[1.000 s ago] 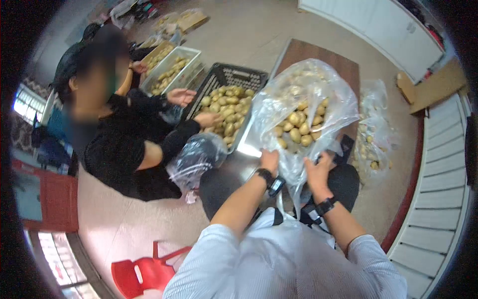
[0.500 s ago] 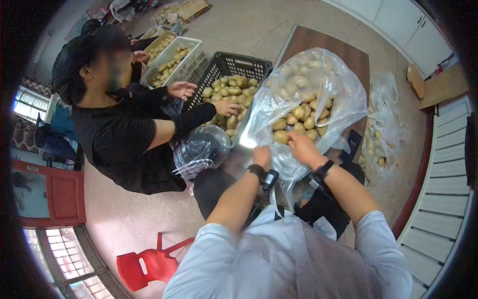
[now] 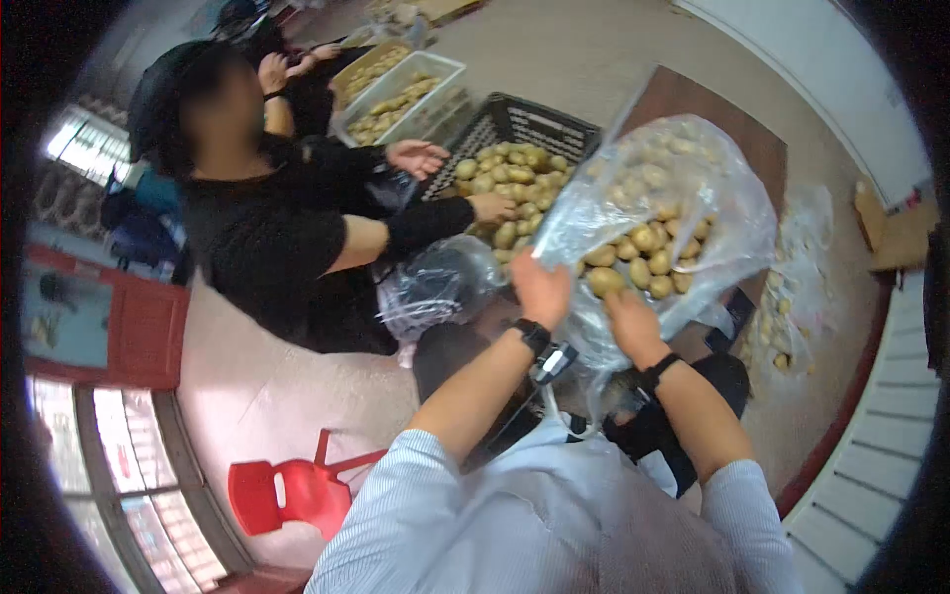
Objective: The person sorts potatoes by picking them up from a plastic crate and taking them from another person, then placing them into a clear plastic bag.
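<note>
A large clear plastic bag (image 3: 737,213) lies open towards me on a brown board, with several potatoes (image 3: 658,259) inside it. My left hand (image 3: 542,289) is closed on the bag's left edge. At the mouth of the bag, the fingers of my right hand (image 3: 633,325) are closed against a larger potato (image 3: 606,282); their undersides are hidden. Loose plastic hangs below my hands, over my lap.
To the left, a co-worker (image 3: 287,218) reaches into a black crate (image 3: 544,117) of potatoes. A white crate (image 3: 435,124) stands behind it. A second bag (image 3: 804,247) lies right of the brown board (image 3: 683,94). A red chair (image 3: 297,495) stands lower left.
The view has shifted, so most things appear further right. My left hand has moved up along the bag's left edge. My right hand remains by the potato at the bag's mouth.
</note>
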